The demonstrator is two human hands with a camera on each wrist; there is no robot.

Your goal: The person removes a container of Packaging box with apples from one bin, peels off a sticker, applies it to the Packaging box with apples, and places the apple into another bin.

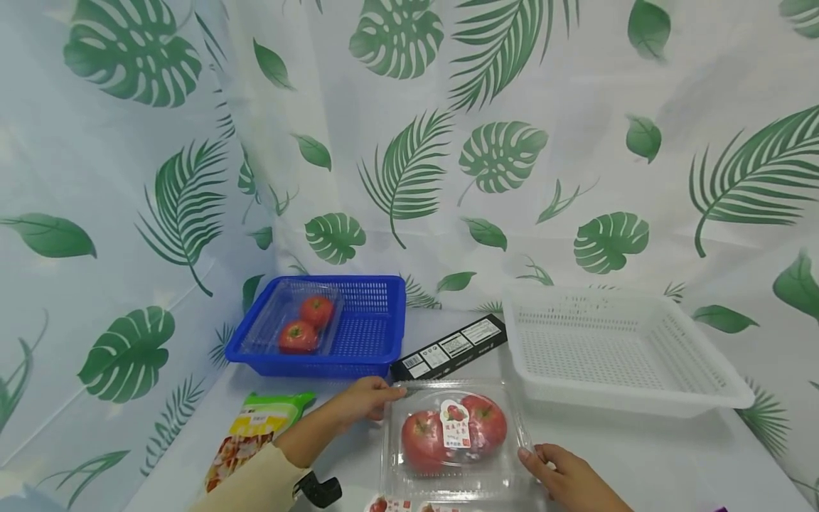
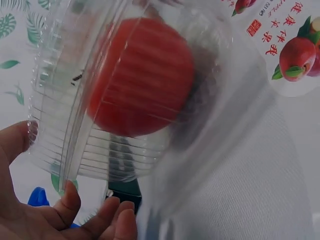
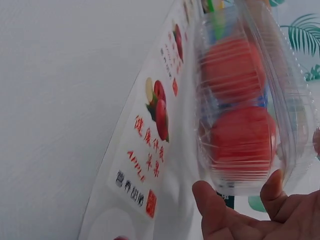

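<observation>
A clear plastic clamshell box (image 1: 461, 486) with two red apples (image 1: 422, 444) inside is held between both hands. One white apple-print sticker (image 1: 456, 430) lies on its lid. My left hand (image 1: 366, 400) pinches the box at its far left corner, thumb on top. At the near right side, my right hand (image 1: 571, 475) grips the rim between thumb and fingers. In the right wrist view the box (image 3: 240, 177) is tilted, its ribbed side facing the camera. A sheet of apple stickers (image 3: 137, 175) lies beside it on the table.
A blue basket (image 1: 367, 366) at the back left contains another clear box of two apples (image 1: 299, 337). A black carton (image 1: 451, 348) lies between it and a white basket (image 1: 614, 395) at the right. Beside my left forearm is a green-and-yellow food bag (image 1: 256, 430).
</observation>
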